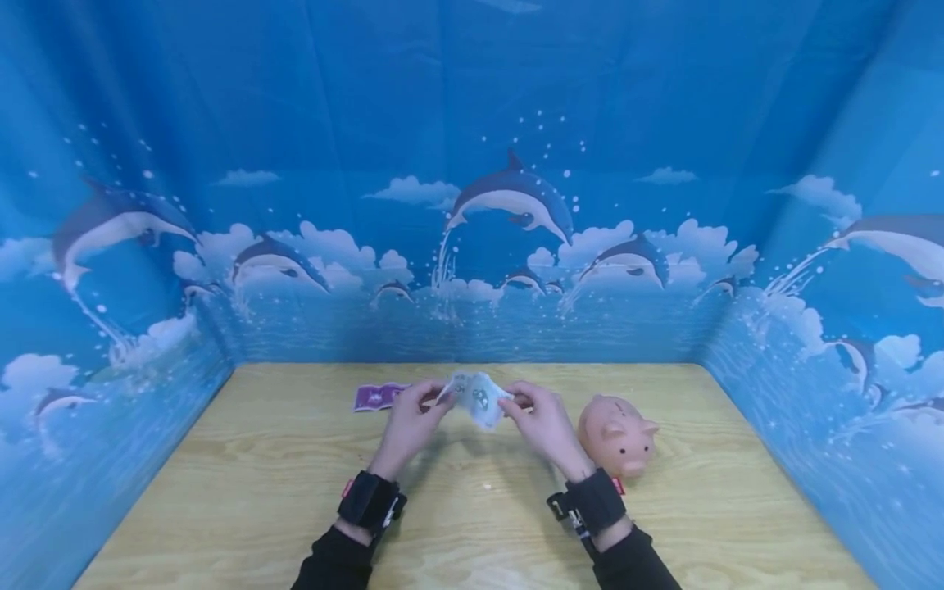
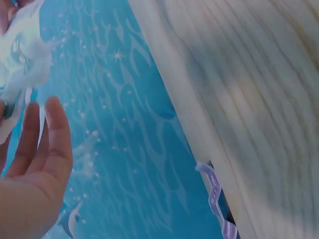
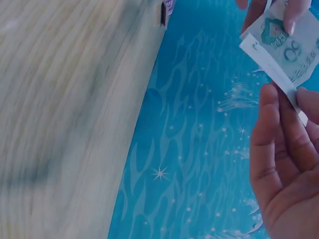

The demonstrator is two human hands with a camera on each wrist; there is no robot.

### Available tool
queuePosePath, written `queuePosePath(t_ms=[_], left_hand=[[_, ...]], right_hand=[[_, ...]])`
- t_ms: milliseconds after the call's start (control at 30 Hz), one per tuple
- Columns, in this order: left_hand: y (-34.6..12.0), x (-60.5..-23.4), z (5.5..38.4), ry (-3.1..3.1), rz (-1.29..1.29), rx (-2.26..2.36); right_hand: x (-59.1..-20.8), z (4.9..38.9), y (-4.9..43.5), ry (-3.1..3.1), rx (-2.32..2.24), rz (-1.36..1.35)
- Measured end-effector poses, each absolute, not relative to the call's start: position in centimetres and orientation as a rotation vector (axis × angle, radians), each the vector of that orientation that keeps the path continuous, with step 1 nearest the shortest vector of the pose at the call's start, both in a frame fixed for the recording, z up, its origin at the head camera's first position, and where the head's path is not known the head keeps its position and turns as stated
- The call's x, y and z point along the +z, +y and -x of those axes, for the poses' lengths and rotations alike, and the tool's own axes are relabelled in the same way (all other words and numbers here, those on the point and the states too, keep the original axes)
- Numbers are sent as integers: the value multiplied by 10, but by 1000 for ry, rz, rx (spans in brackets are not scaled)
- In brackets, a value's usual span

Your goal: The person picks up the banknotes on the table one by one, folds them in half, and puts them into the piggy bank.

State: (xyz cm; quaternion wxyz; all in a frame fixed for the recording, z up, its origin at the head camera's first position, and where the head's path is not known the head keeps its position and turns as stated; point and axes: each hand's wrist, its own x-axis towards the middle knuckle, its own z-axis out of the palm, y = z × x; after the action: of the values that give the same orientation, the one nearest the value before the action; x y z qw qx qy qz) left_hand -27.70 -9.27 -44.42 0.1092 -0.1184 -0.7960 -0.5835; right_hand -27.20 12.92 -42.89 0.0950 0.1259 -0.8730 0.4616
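A pale green-white banknote [image 1: 481, 399], creased and marked with a 50 in the right wrist view, is held up above the table between both hands. My left hand [image 1: 415, 422] pinches its left end between thumb and fingers. At the opposite end, my right hand [image 1: 544, 424] pinches the note's edge; the right wrist view shows the thumb over a folded strip of the banknote [image 3: 294, 55]. In the left wrist view the banknote [image 2: 25, 55] looks washed out by light, with the left hand [image 2: 42, 159] below it.
Behind the left hand lies a purple, creased note-like paper [image 1: 378, 397] on the wooden table [image 1: 258, 475]. A pink piggy bank [image 1: 618, 434] with a slot on its back stands just right of the right hand. A blue dolphin-print curtain [image 1: 383, 98] encloses the table's back and sides.
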Motion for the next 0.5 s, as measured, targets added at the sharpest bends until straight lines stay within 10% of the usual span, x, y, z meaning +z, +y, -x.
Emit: queuePosePath(t_ms=[500], left_hand=[[-69, -451, 267, -2461, 738, -1570]], right_hand=[[-426, 269, 118, -2468, 1767, -367]])
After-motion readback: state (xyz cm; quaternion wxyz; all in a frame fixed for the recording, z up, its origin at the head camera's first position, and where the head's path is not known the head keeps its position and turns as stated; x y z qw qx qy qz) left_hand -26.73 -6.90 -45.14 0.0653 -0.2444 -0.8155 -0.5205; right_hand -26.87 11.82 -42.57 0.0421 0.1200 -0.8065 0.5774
